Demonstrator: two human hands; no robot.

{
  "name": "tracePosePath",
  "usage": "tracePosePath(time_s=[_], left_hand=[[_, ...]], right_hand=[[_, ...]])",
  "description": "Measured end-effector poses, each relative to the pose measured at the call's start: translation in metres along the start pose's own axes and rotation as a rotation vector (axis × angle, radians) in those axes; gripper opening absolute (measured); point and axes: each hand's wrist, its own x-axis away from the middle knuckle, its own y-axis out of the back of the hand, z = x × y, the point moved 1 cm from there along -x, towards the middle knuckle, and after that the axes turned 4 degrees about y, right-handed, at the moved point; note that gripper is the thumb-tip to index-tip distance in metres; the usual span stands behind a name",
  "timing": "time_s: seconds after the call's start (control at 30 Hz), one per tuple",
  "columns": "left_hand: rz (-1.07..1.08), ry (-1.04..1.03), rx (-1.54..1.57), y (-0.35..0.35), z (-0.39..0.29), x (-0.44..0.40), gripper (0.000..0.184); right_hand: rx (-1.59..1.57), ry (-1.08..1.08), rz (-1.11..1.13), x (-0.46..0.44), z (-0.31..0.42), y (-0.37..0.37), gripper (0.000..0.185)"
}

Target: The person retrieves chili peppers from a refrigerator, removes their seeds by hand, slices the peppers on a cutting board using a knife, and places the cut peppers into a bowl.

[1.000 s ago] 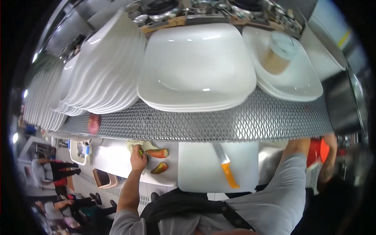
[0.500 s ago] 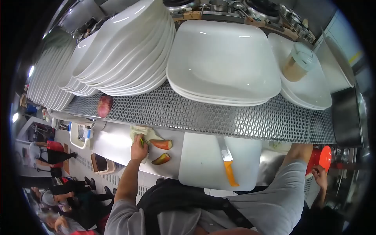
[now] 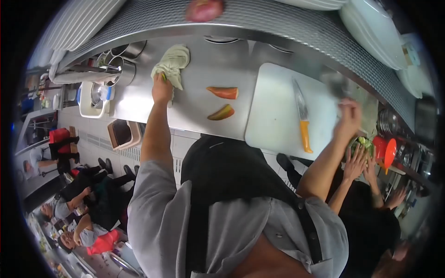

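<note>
My left hand (image 3: 162, 90) is closed on a crumpled pale cloth (image 3: 174, 65) on the steel counter; a small green bit shows at its fingers. Two orange-and-green vegetable pieces, one upper (image 3: 223, 92) and one lower (image 3: 222, 112), lie right of that hand. A knife (image 3: 303, 123) with an orange handle rests on the white cutting board (image 3: 273, 125), blade pointing away from me. Past the board's right edge, my right hand (image 3: 350, 118) has curled fingers. Beside them is a blurred grey metallic thing (image 3: 334, 83), its kind unclear.
Above the counter runs a perforated metal shelf (image 3: 259, 18) with plates and a reddish vegetable (image 3: 205, 10). Metal pots (image 3: 121, 72) and a white bin (image 3: 92, 99) stand left. At right, a co-worker's hands (image 3: 356, 162) touch something leafy green (image 3: 362, 146) near a red container (image 3: 380, 148).
The view has tilted down and shows more of the counter. My right hand, hidden under the shelf before, now shows right of the board. My left hand remains on the cloth.
</note>
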Motion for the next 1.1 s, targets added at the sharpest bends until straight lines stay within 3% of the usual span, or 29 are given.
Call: tracePosePath(time_s=[0.03,0.1,0.3,0.43,0.53,0.63,0.67,0.73,0.8,0.83,0.93,1.03,1.1], left_hand=[[0.002,0.009,0.017,0.0,0.006,-0.017,0.044],[0.043,0.021,0.04,0.0,0.019,-0.024,0.045],[0.088,-0.09,0.283,0.017,0.024,-0.021,0.055],[0.052,-0.332,0.444,0.033,0.036,-0.009,0.062],[0.175,-0.357,0.489,0.055,0.034,-0.004,0.064],[0.188,-0.431,0.517,0.072,0.026,0.004,0.062],[0.153,-0.464,0.512,0.079,0.02,0.004,0.061],[0.085,-0.542,0.555,0.094,-0.01,0.003,0.058],[0.111,-0.633,0.616,0.099,-0.052,0.019,0.056],[0.16,-0.714,0.491,0.1,-0.081,0.034,0.054],[0.235,-0.959,0.319,0.069,-0.158,0.072,0.043],[0.659,-0.847,0.01,0.027,-0.207,0.076,0.059],[0.688,-0.67,0.054,0.008,-0.217,0.071,0.056]], right_hand=[[0.13,-0.011,0.192,0.036,0.008,-0.015,0.003],[-0.082,-0.088,0.311,0.101,0.048,-0.067,0.015],[0.179,0.052,0.777,0.229,0.116,-0.182,0.023],[0.261,0.191,0.873,0.271,0.097,-0.262,0.025],[0.359,0.245,0.88,0.28,0.074,-0.292,0.03],[0.286,-0.018,0.765,0.268,0.095,-0.28,0.037],[0.321,0.113,0.672,0.257,0.083,-0.26,0.044],[0.649,0.236,0.387,0.226,0.055,-0.207,0.047],[0.92,0.131,0.205,0.196,0.014,-0.137,0.049],[1.099,0.126,0.133,0.183,-0.003,-0.111,0.05],[1.302,-0.126,0.098,0.169,-0.042,-0.072,0.049],[1.229,-0.29,0.28,0.161,-0.047,-0.055,0.045],[1.102,-0.238,0.277,0.17,-0.037,-0.053,0.037]])
